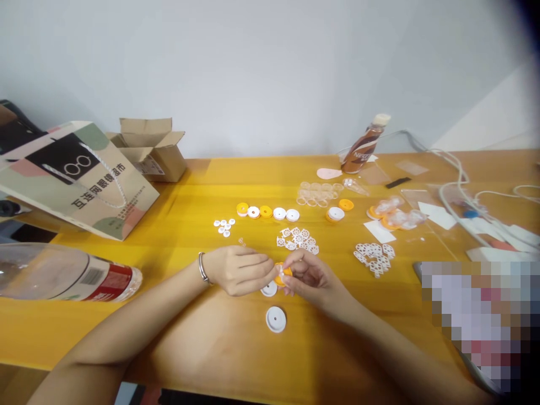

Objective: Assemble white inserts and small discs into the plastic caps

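Note:
My left hand (pixel 240 271), with a silver bracelet at the wrist, closes its fingertips on the left edge of a small orange disc (pixel 287 273). On the disc's other side my right hand (pixel 314 280) pinches it, and a whitish piece shows at its middle. Just under the fingers a white disc (pixel 269 289) is partly hidden. Another white disc (pixel 275 319) with a centre hole lies nearer to me. Beyond the hands are white openwork pieces (pixel 297 239), small white round pieces (pixel 223 226) and a row of orange and white discs (pixel 266 211).
Clear rings (pixel 319 193), a brown drink bottle (pixel 363 147) and white cables (pixel 453 185) lie further back. More openwork pieces (pixel 374 257) are at right. A paper bag (pixel 90 180), cardboard box (pixel 152 152) and lying plastic bottle (pixel 67 273) take up the left.

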`<state>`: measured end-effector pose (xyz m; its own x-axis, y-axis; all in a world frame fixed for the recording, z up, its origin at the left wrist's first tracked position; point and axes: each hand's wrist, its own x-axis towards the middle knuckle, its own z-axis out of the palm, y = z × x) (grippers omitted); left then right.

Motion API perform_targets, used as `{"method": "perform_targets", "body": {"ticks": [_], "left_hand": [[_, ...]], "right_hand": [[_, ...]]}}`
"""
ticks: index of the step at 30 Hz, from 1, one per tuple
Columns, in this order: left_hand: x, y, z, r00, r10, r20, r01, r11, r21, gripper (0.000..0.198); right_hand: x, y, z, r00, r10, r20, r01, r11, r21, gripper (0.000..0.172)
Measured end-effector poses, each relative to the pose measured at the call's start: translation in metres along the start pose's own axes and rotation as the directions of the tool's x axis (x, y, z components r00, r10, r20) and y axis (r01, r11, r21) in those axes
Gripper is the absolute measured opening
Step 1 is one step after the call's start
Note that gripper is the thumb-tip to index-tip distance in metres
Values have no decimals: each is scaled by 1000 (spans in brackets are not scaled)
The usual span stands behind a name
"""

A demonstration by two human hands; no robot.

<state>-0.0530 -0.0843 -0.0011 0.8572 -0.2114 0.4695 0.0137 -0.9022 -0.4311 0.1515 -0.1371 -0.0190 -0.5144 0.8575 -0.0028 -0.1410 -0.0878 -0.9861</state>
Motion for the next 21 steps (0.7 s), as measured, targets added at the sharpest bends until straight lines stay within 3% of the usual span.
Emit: {"method": "perform_targets", "body": {"ticks": [7, 9, 10, 11, 13, 15, 16, 18, 21], "left_hand": [[-7, -4, 3, 990, -137, 35, 140, 981, -135, 26], [-6, -3, 5, 955, -296, -18, 283, 929, -239, 31], [-3, -1, 5, 909, -416, -32, 385, 866, -320, 31], [1, 2, 5, 836, -548, -11, 494, 763, -417, 31], [12, 7, 3, 652, -736, 180, 669, 448, -593, 26], [22, 11, 1, 504, -758, 415, 733, 120, -669, 21], [26, 12, 1, 453, -737, 502, 732, -13, -681, 20], [29, 13, 3, 395, -697, 599, 691, -204, -694, 19], [28, 13, 7, 354, -673, 650, 605, -365, -707, 17]], "right_hand": [[1, -1, -5, 999, -29, -36, 28, 999, -27, 17], [2, -1, -6, 998, -40, -41, 38, 999, -33, 17], [2, -1, -7, 998, -48, -41, 47, 998, -35, 16], [2, -1, -7, 998, -56, -40, 55, 998, -36, 16], [2, 0, -7, 997, -66, -39, 64, 997, -36, 16], [2, 0, -6, 997, -66, -39, 64, 997, -33, 16], [2, 0, -6, 997, -64, -40, 63, 998, -31, 16], [2, -1, -5, 997, -60, -44, 59, 998, -29, 15], [2, -2, -4, 997, -47, -57, 45, 998, -35, 15]]}}
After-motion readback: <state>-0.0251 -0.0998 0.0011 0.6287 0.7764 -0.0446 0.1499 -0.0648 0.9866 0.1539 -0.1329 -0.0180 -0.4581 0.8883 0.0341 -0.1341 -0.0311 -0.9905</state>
